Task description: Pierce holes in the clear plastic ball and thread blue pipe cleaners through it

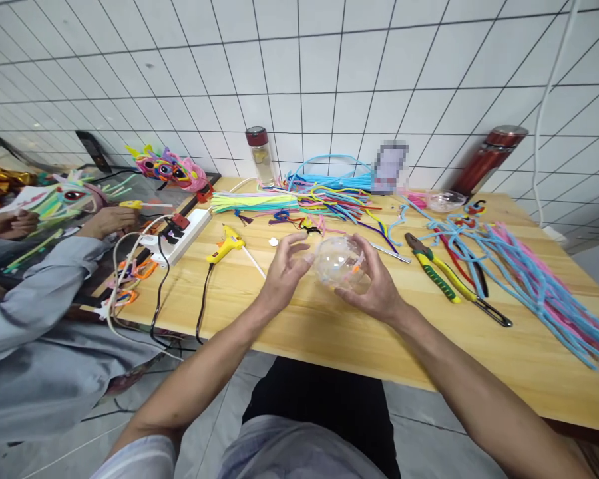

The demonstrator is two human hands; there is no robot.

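Above the wooden table (pixel 299 326), my right hand (pixel 377 286) is wrapped round the side of a clear plastic ball (pixel 338 261). A small orange patch shows on the ball near my right fingers. My left hand (pixel 288 269) is at the ball's other side with its fingers apart and curved; whether its fingertips touch the ball I cannot tell. To the left of it lies a yellow glue gun (pixel 225 245) with a white glue stick in its back. Pliers (pixel 432 266) with green and yellow handles rest to the right of my right hand.
Bundles of pipe cleaners (pixel 259 202) lie at the back, others (pixel 539 286) at the right. A glass bottle (pixel 261 156) and a red thermos (pixel 489 159) stand by the wall. A power strip (pixel 184 239) with cords lies left, beside a co-worker's hands (pixel 110 219).
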